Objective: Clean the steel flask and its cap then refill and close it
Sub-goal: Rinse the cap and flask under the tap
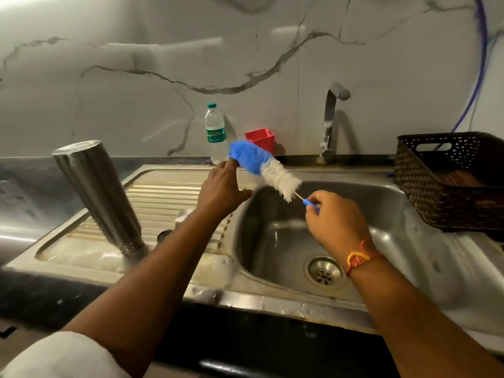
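The steel flask stands mouth-down on the ribbed drainboard at the left, leaning a little with its flat base uppermost, well apart from both hands. It looks rigid and fairly weighty for its size. Its brushed wall is probably slick if wet, so the surest hold is likely a full wrap round the narrower part near the threaded neck, or round the middle of the body, not a fingertip pinch. Dropped into the sink, it would probably dent, not break. The bottle brush is light, with soft blue and white bristles on a thin wire stem that should flex. The right hand grips its small blue handle over the basin, while the left hand pinches the blue bristle tip at the far end. As for writing, the plastic water bottle against the far wall carries a green label with white script, too blurred to read. The flask shows no marking, and nothing legible appears on the red cup, the tap or the dark basket on the tabletop at right.
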`<action>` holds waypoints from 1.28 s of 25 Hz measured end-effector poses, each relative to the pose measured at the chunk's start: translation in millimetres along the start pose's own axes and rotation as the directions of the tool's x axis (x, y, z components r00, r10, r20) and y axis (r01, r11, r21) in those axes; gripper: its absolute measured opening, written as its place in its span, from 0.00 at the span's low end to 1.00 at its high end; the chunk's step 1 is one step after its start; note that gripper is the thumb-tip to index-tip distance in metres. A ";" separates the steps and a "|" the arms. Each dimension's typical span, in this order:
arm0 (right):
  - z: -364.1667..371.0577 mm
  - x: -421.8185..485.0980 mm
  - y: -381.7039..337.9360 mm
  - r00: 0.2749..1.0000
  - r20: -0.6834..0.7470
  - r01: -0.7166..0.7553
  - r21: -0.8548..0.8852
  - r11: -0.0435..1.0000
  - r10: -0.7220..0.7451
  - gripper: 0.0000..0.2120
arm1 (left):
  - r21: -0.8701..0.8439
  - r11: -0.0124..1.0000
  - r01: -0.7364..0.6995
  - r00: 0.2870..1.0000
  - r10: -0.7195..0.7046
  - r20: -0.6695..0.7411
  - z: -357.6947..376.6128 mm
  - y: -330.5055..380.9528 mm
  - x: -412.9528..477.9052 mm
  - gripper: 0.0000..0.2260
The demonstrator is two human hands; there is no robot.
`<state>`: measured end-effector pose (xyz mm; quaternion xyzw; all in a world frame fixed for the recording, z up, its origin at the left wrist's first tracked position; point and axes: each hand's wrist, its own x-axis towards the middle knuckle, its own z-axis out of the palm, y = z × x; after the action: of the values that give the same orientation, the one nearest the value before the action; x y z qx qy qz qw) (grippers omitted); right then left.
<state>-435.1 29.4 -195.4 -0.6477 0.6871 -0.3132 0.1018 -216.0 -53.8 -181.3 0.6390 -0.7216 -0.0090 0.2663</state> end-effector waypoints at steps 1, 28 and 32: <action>-6.1 1.0 -1.7 0.999 -0.034 -0.023 -0.026 0.999 0.022 0.09 | 0.004 1.000 0.010 1.000 -0.010 0.023 2.6 1.8 9.6 0.36; -77.5 295.5 -218.4 0.875 0.361 0.450 -0.851 0.269 -0.322 0.11 | -0.001 0.997 0.076 0.954 -0.072 0.292 -49.5 4.7 125.4 0.36; -48.5 311.5 -215.5 0.863 0.424 0.486 -0.845 0.222 -0.275 0.11 | -0.012 0.994 0.105 0.944 -0.096 0.315 -38.3 -6.8 117.3 0.39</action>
<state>-327.1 -245.6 46.6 -0.7584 0.5447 0.1856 -0.3062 -199.6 -151.2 -107.1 0.6616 -0.7210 -0.1343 0.1562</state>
